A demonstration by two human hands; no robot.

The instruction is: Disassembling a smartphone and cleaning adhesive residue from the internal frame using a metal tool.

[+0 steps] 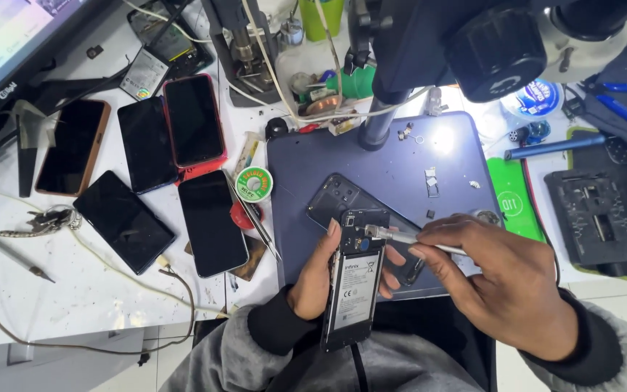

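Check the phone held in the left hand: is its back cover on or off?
Off. The phone in the left hand shows its bare battery and inner frame; a dark back cover lies on the mat behind it.

White workbench (88,297): five phones (194,122) upper left, keys (41,221) at left edge, blue work mat (386,167) centre, solder spool (254,184) beside it.

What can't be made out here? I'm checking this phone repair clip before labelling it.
Head view only:
- Tool tip: too small to tell its type.
- Opened phone: its left edge is hidden by the left hand.
- Right hand: covers the tool's handle.
- Microscope: cut off by the top edge.
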